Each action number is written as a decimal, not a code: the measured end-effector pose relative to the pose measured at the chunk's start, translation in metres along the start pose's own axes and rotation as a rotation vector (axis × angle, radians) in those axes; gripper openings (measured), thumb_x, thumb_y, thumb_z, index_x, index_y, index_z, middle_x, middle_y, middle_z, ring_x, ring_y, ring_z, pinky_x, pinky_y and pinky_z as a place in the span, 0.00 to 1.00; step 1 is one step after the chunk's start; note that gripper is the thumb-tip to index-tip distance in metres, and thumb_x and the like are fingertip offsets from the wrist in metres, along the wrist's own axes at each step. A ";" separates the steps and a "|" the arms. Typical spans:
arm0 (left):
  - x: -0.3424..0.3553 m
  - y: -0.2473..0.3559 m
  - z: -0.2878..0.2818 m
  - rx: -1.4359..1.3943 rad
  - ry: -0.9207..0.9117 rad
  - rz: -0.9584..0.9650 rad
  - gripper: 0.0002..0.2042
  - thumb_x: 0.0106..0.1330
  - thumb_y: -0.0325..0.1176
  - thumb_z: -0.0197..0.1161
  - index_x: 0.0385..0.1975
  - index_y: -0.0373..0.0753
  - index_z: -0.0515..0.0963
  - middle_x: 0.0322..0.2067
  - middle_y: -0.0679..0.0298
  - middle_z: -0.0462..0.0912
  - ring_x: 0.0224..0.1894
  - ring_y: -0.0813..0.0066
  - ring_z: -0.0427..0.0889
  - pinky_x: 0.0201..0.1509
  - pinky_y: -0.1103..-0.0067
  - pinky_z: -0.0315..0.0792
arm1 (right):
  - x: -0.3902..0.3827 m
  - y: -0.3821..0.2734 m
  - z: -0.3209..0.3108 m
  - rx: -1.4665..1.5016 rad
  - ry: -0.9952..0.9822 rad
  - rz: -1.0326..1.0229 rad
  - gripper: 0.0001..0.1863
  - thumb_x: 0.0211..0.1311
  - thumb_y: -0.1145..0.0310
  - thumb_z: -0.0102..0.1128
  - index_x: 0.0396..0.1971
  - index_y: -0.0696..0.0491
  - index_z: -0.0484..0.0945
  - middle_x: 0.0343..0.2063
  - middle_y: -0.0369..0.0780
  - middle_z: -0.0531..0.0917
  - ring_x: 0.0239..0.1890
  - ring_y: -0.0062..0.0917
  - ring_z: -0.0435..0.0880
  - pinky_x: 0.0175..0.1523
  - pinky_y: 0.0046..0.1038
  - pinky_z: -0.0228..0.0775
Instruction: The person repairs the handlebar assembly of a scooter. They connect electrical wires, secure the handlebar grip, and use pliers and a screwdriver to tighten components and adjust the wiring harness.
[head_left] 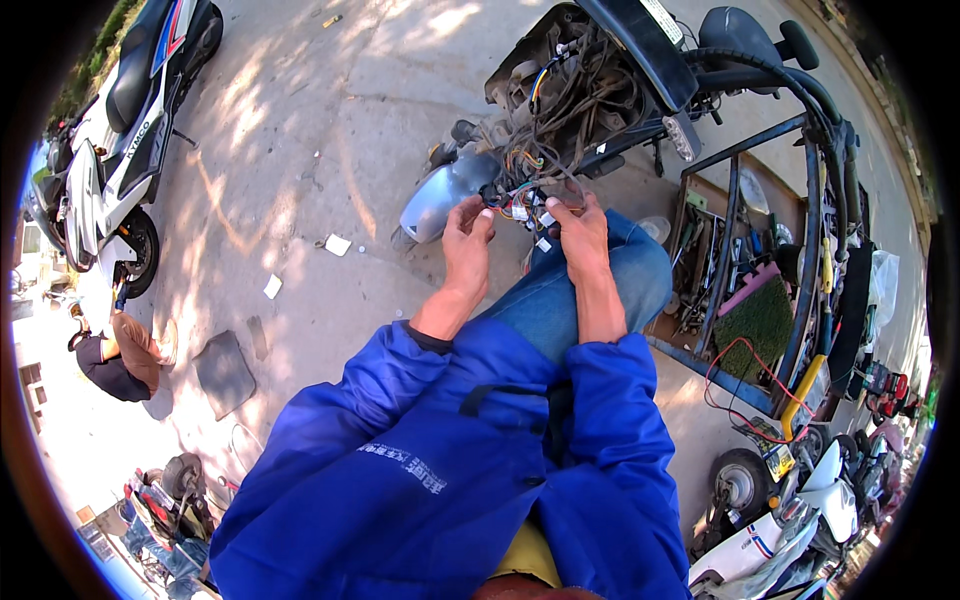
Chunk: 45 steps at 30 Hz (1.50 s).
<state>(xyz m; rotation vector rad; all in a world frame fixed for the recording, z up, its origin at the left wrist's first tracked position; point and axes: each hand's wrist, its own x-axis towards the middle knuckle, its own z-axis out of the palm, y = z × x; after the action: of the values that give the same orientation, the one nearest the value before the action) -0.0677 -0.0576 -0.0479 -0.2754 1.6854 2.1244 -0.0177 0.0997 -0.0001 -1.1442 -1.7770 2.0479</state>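
Note:
In front of me is the opened front of a vehicle, with a thick tangle of wires (590,110) spilling out. A bundle of coloured wires with white connectors (520,212) hangs down from it between my hands. My left hand (466,245) has its fingers curled at the left side of this bundle, next to the silver-grey front fender (448,196). My right hand (583,240) pinches wires at the bundle's right side, just above my bent knee in blue jeans (640,270). The fingertips partly cover the wires they hold.
To the right stands a metal-framed tool cart (712,290) with tools, a green mat (757,325) and a red cable (735,350). A white motorcycle (110,170) is parked at the far left. A person (120,355) crouches beside it, near a dark mat (224,374). More motorbikes (780,525) crowd the lower right.

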 end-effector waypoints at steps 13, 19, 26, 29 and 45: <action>-0.002 0.000 0.002 0.135 -0.121 0.107 0.18 0.71 0.28 0.60 0.59 0.33 0.77 0.54 0.61 0.80 0.54 0.73 0.78 0.60 0.78 0.71 | 0.004 -0.008 0.001 0.261 -0.062 -0.065 0.28 0.65 0.74 0.66 0.62 0.65 0.69 0.53 0.44 0.82 0.54 0.25 0.81 0.62 0.26 0.70; 0.000 -0.003 0.001 0.279 -0.137 0.292 0.15 0.70 0.27 0.60 0.55 0.35 0.80 0.56 0.59 0.79 0.57 0.69 0.78 0.61 0.75 0.72 | 0.010 -0.006 -0.002 0.297 -0.046 -0.051 0.18 0.67 0.74 0.66 0.53 0.62 0.75 0.44 0.40 0.86 0.47 0.21 0.83 0.57 0.24 0.72; -0.001 -0.001 0.001 0.302 -0.141 0.392 0.14 0.69 0.27 0.60 0.53 0.37 0.81 0.57 0.60 0.78 0.57 0.68 0.78 0.61 0.73 0.72 | 0.016 0.008 -0.002 0.413 -0.086 -0.068 0.13 0.70 0.71 0.63 0.49 0.60 0.77 0.41 0.40 0.86 0.44 0.21 0.83 0.55 0.23 0.72; -0.004 0.005 -0.001 0.343 -0.194 0.419 0.15 0.65 0.26 0.61 0.51 0.38 0.82 0.57 0.59 0.77 0.60 0.65 0.76 0.65 0.70 0.68 | 0.019 0.012 -0.003 0.445 -0.089 -0.079 0.12 0.71 0.71 0.63 0.48 0.60 0.77 0.40 0.40 0.87 0.43 0.21 0.84 0.54 0.23 0.72; -0.023 0.023 0.005 0.646 -0.188 0.763 0.15 0.58 0.22 0.67 0.46 0.36 0.80 0.47 0.57 0.80 0.52 0.57 0.75 0.61 0.67 0.69 | 0.013 0.012 -0.003 0.567 -0.072 -0.108 0.15 0.69 0.72 0.65 0.50 0.60 0.75 0.41 0.41 0.86 0.42 0.22 0.85 0.51 0.22 0.74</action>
<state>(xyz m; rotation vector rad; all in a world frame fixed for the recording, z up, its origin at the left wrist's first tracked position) -0.0567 -0.0612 -0.0170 0.8460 2.4765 1.7849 -0.0206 0.1060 -0.0165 -0.7920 -1.1242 2.3242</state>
